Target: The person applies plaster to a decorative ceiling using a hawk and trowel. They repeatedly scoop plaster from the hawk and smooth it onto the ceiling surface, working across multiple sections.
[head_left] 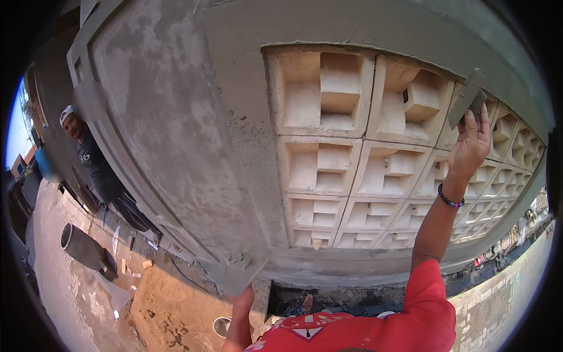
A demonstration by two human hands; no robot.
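Observation:
My right hand (472,139) is raised at the upper right, with its fingers closed on a plastering trowel (463,105). The trowel's flat blade is at the top edge of a panel of cream breeze blocks (346,136), by the grey rendered band (375,23) above it. Low in the middle, my left hand (241,298) grips a flat mortar hawk (230,278) from below; its handle is hidden. A small heap of grey mortar (239,259) sits on the hawk, close to the foot of the smooth grey wall (170,117).
At the left a person (97,158) in a cap and dark shirt stands beyond the wall's edge. A dark cylinder (82,249) lies on the paving (70,293). Near my left forearm are a bucket (222,326) and brown sand (170,311). A dark wet trench (346,298) runs below the wall.

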